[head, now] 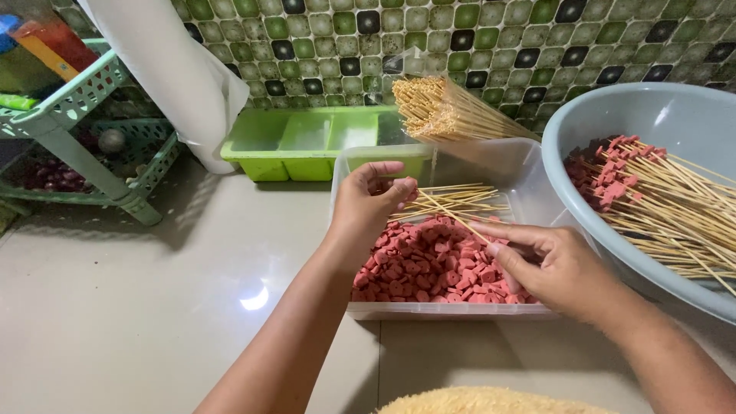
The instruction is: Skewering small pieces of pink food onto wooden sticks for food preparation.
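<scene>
A clear plastic tub point(441, 310) on the floor holds several red sausage slices point(429, 264) and loose bamboo skewers point(460, 199). My left hand point(370, 201) hovers over the tub's left side, fingertips pinched at the tip of one thin skewer point(454, 217). My right hand point(548, 261) holds the other end of that skewer above the slices. A grey basin point(652, 115) at right holds several skewers threaded with red slices point(652, 199).
A bundle of bare skewers in clear wrap point(445, 111) leans against the green tiled wall. A green divided tray point(307, 142) sits behind the tub. A mint plastic rack point(84, 123) stands at left, beside a white bag point(169, 69).
</scene>
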